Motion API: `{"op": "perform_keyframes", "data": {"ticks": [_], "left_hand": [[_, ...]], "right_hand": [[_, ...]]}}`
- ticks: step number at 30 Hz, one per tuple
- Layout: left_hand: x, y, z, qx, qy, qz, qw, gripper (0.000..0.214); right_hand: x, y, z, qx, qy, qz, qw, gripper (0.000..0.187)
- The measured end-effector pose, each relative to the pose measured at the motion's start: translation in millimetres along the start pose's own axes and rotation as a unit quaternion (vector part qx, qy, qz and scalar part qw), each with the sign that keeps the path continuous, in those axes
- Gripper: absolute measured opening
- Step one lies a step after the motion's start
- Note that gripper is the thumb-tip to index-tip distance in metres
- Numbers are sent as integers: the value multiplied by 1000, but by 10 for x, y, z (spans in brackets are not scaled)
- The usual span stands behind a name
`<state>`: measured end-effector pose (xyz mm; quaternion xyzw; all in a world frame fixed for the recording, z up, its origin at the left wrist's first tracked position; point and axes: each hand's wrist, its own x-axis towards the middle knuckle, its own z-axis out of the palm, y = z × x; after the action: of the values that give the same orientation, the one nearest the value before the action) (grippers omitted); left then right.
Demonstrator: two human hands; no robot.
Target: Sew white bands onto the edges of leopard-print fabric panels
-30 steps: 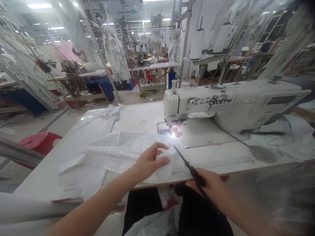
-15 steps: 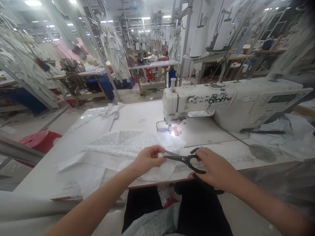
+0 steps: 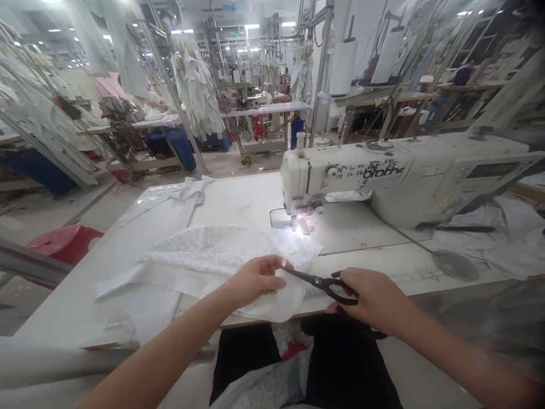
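Scissors have closed — right hand wrapped round them, tips beside left hand, which grips cloth.

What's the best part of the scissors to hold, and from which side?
Take the scissors by the handles, coming from the right, probably the safest side: the blades point left toward the left grip, while the handles lie at the right end, where the right grip holds them.

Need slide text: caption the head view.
Left hand at white fabric, right hand holding scissors, near a sewing machine.
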<state>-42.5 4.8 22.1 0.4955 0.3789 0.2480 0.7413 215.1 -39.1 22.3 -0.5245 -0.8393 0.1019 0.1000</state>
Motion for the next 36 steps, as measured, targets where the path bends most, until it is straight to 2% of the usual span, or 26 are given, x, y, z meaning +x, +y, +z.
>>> {"op": "perform_keyframes", "data": {"ticks": [4, 7, 9, 11, 13, 14, 15, 17, 19, 21, 22, 24, 26, 27, 30, 31, 32, 33, 34, 36], "left_hand": [[-75, 50, -51, 36, -25, 9, 999, 33], [-133, 56, -109, 164, 21, 24, 986, 25], [-149, 16, -141, 275, 83, 60, 956, 25], [-148, -54, -159, 377, 145, 95, 910, 29], [-141, -132, -153, 449, 193, 119, 864, 38], [-138, -167, -136, 471, 210, 132, 846, 43], [-138, -195, -108, 485, 219, 150, 833, 46], [-148, -228, -15, 494, 217, 197, 819, 46], [-172, -228, 111, 485, 187, 240, 820, 41], [-209, -201, 238, 474, 157, 267, 824, 41], [-231, -180, 291, 471, 150, 276, 824, 42], [-282, -130, 365, 477, 163, 305, 808, 41], [-338, -73, 403, 508, 194, 364, 756, 40], [-365, -43, 415, 534, 209, 406, 712, 39], [-430, 47, 456, 613, 215, 525, 550, 33], [-440, 73, 475, 627, 203, 547, 515, 33], [-444, 95, 496, 634, 183, 558, 503, 35], [-440, 112, 519, 631, 159, 558, 515, 36], [-432, 122, 541, 620, 133, 550, 543, 36], [-410, 126, 584, 576, 88, 513, 631, 32]], "right_hand": [[-39, 45, 28, 47, -9, 63, 997, 37], [-18, 304, 24, 26, 3, 144, 989, 33], [13, 590, 29, 9, 17, 189, 982, 33], [41, 868, 36, -7, 36, 217, 976, 40], [56, 1007, 34, -28, 90, 209, 973, 42], [57, 989, 29, -39, 122, 192, 973, 39], [57, 907, 22, -39, 153, 164, 974, 35], [56, 570, 10, 6, 187, 96, 978, 28], [68, 110, 5, 157, 176, 11, 972, 25], [97, -313, 5, 296, 147, -48, 943, 20], [113, -472, 5, 352, 136, -58, 924, 12], [136, -657, 0, 433, 112, -54, 893, 13], [139, -701, -10, 490, 86, -32, 867, 19], [131, -692, -15, 513, 71, -20, 855, 19], [73, -646, -25, 564, 46, 3, 825, 20], [45, -639, -26, 575, 45, 3, 817, 20], [12, -637, -25, 585, 51, 0, 810, 18], [-23, -640, -23, 593, 63, -5, 803, 14], [-60, -645, -19, 598, 77, -12, 797, 9], [-131, -653, -13, 589, 114, -29, 800, 6]]}}
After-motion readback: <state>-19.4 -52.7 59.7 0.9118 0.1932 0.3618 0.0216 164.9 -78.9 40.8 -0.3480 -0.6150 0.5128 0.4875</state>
